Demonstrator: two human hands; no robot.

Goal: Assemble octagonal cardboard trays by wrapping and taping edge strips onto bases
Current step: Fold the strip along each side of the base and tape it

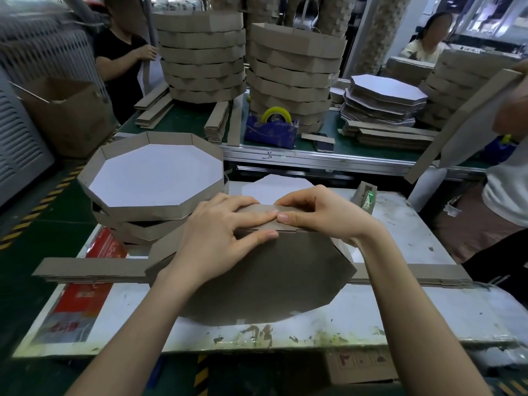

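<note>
On the table my upturned base lies flat: light, stiff board, easily creased. The edge strip bends only at its scores. My left hand and right hand meet fingertip to fingertip, pressing it onto the far edge.

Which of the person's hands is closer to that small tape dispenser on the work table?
Right. The right hand lies just left of the tape dispenser, on the strip. The left hand sits farther left, beyond the right.
</note>
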